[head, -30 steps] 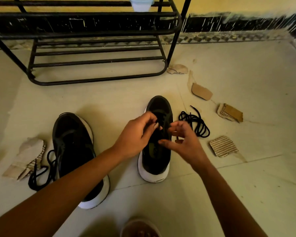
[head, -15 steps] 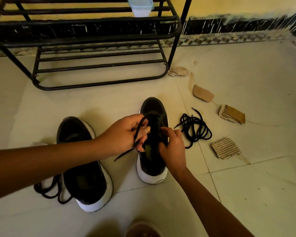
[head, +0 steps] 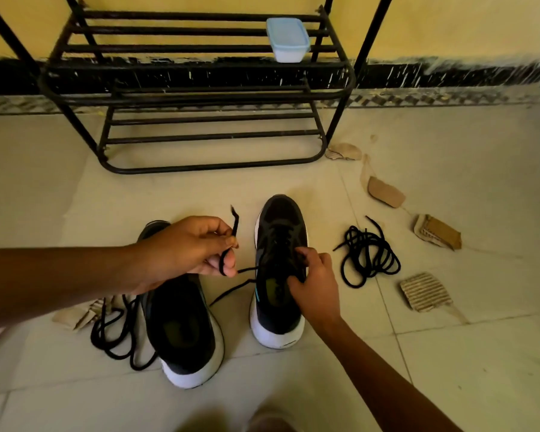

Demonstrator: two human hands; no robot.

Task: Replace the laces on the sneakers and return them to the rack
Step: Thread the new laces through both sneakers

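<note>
**Lace pinched beside the centre sneaker**

A black lace [head: 235,226] is pinched between the thumb and curled fingers of the left hand [head: 190,247], just left of the frame's centre. The lace's free tip is seen standing up above the knuckles, while the rest is led from under the fingers across to the eyelet side of the centre sneaker [head: 281,213]. That sneaker, black with a white sole, is gripped by the right hand [head: 317,282]: the fingers are curled over the upper by the laced part and the thumb is set at the opening. The sneaker is stood on the tiled floor [head: 449,369], toe pointed towards the top of the frame.

A second sneaker [head: 184,332] is placed just beside it, lower and to the left, partly covered by the left hand. A loose lace [head: 113,335] is tangled on the floor against its left side, over a crumpled piece of cardboard [head: 75,316].

To the right of the centre sneaker, another lace [head: 368,254] is coiled on the floor. Scraps of corrugated cardboard [head: 424,291] are scattered beyond it, towards the right edge and up to the rack's foot.

The black metal rack [head: 200,95] is stood against the wall across the upper part of the frame, well apart from both sneakers. A pale lidded container [head: 287,39] is kept on an upper shelf, at upper centre.
</note>
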